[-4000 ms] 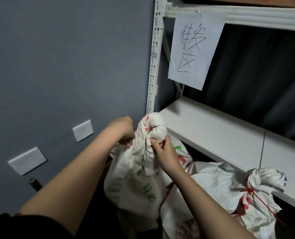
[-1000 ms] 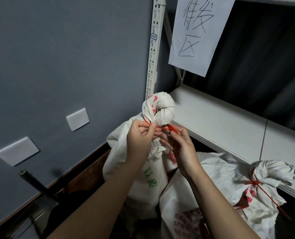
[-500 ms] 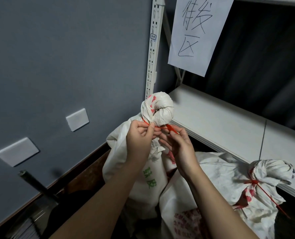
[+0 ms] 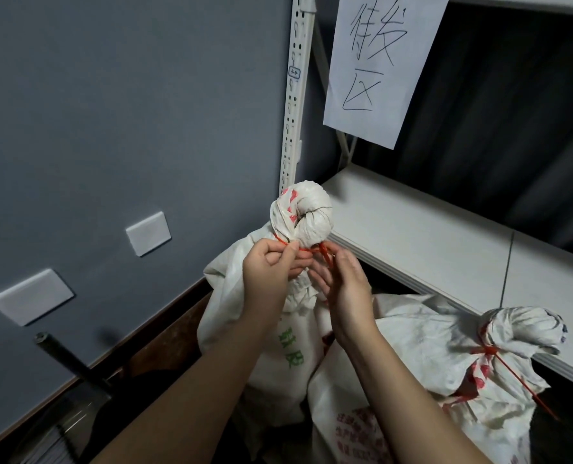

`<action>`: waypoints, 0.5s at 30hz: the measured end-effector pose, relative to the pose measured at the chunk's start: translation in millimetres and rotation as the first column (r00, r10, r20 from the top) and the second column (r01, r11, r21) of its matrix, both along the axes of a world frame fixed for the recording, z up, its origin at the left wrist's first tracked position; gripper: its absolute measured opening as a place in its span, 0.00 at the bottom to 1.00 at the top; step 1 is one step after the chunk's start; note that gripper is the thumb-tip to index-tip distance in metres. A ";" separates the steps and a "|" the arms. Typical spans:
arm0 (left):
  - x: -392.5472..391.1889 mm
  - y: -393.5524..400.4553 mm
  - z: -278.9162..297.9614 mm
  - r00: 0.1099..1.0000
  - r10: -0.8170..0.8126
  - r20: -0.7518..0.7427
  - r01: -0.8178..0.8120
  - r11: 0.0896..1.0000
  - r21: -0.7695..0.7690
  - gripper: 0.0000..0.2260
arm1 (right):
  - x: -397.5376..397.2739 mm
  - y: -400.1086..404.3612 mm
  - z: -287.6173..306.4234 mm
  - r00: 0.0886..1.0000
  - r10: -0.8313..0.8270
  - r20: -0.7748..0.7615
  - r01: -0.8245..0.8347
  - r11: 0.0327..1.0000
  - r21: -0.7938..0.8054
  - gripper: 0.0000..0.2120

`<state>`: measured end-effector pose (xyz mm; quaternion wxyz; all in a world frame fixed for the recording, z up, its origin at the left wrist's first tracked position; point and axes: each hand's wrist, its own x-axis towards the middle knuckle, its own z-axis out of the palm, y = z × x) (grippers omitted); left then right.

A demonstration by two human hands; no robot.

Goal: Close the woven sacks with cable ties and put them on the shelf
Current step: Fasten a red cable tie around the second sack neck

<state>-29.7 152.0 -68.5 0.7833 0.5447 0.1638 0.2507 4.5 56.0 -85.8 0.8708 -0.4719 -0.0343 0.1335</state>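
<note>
A white woven sack [image 4: 288, 349] with green print stands upright at the shelf's left post, its gathered top twisted into a knob. A red cable tie [image 4: 323, 253] runs round the neck under the knob. My left hand [image 4: 271, 272] pinches the tie at the neck's left side. My right hand [image 4: 342, 283] holds the tie's free end between its fingers at the right side. A second white sack [image 4: 445, 373] lies lower right, its neck closed by a red tie [image 4: 489, 350] with a long tail.
The white shelf board [image 4: 445, 242] runs from the centre to the right edge, above both sacks. A paper sign [image 4: 378, 61] hangs from the upper shelf. The perforated post [image 4: 295, 95] stands by the grey wall. A dark rod [image 4: 67, 360] leans at lower left.
Four seconds ago both hands gripped the bare twisted neck with no tie in sight; now the red tie circles it. Over the last second the hands have hardly moved.
</note>
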 end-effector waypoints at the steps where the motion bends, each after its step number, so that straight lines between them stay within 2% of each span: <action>1: 0.1 0.5 -0.9 1.000 0.001 -0.009 -0.001 1.000 -0.008 0.04 | -1.7 2.1 -0.9 1.000 -0.006 -0.008 0.006 1.000 0.009 0.11; 5: 2.3 2.8 -3.7 0.998 0.011 -0.061 -0.011 1.000 -0.008 0.05 | -4.0 11.4 -6.6 0.997 -0.055 -0.049 0.052 0.997 -0.056 0.04; 9: 3.9 5.9 -7.3 0.995 0.004 -0.098 -0.004 1.000 0.001 0.06 | -1.8 18.2 -8.9 0.986 -0.071 -0.149 0.069 0.997 -0.018 0.02; 15: 1.4 6.5 -6.8 0.996 0.007 -0.087 -0.010 0.999 -0.034 0.06 | -4.9 26.8 5.8 0.986 -0.074 -0.147 0.086 0.993 0.077 0.09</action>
